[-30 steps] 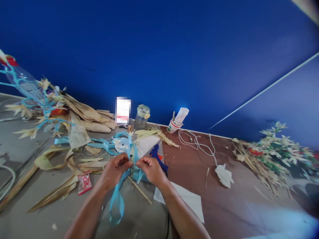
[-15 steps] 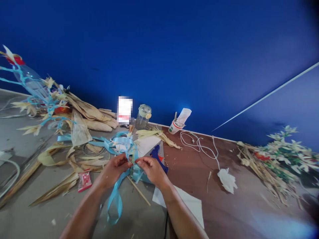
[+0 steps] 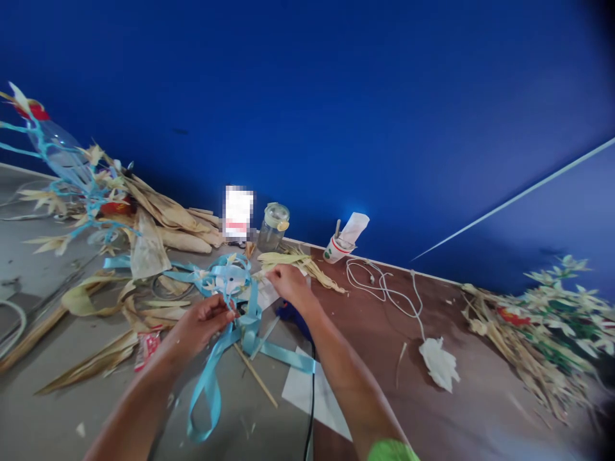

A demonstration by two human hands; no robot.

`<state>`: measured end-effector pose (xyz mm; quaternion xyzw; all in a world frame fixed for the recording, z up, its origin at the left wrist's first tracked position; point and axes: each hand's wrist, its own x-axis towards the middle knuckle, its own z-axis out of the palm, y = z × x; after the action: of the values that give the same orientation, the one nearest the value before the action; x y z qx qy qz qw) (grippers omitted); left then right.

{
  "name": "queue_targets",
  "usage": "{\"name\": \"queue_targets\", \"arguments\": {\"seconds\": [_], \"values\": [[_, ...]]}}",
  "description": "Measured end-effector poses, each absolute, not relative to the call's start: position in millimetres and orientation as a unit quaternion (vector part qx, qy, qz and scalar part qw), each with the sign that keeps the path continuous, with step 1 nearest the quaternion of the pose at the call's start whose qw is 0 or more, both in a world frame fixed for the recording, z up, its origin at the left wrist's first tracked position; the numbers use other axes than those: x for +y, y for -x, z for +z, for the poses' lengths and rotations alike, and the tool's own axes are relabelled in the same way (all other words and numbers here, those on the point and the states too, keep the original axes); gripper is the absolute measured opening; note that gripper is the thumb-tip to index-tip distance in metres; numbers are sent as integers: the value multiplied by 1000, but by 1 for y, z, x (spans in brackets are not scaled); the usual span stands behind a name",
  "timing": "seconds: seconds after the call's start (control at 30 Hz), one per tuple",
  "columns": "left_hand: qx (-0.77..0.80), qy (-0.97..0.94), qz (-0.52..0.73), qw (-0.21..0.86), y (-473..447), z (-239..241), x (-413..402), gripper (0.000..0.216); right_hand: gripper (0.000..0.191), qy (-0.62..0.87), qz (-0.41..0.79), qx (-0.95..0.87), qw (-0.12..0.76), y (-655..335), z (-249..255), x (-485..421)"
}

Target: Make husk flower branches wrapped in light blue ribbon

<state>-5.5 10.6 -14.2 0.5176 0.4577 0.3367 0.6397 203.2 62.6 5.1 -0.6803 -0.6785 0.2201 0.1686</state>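
Ribbon (image 3: 288,356), light blue, lies looped on the counter (image 3: 52,416). Left hand (image 3: 202,323) fingers pinch the ribbon's middle. Right hand (image 3: 288,282), beyond the ribbon, has fingers closed narrow on a husk strip (image 3: 266,274).

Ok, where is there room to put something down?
Bare brown tabletop lies between the white cable, the white paper leaf and the flower pile. Grey tabletop below the husks is free too. Around the blue ribbon in the left hand, and by the right hand, it is crowded.
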Motion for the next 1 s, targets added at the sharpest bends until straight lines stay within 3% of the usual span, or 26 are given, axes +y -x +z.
{"name": "queue_targets", "arguments": {"seconds": [0.17,0.27,0.53,0.67,0.87,1.0], "values": [[461,-515,338,639,6,-14,13,29,27,685,206,-697,51,-188,-3,83],[467,-516,341,632,8,-14,14,29,36,687,201,-698,32,-180,-7,90],[469,-514,353,625,11,-19,16,29,37,681,204,-704,12,-173,-11,97],[454,-503,369,636,13,-23,16,29,41,681,255,-680,94,-191,-11,97],[444,-472,384,657,11,-18,16,28,47,595,546,-471,354,-225,0,78],[427,-471,402,659,10,-16,13,25,43,510,642,-317,477,-242,12,58]]}}
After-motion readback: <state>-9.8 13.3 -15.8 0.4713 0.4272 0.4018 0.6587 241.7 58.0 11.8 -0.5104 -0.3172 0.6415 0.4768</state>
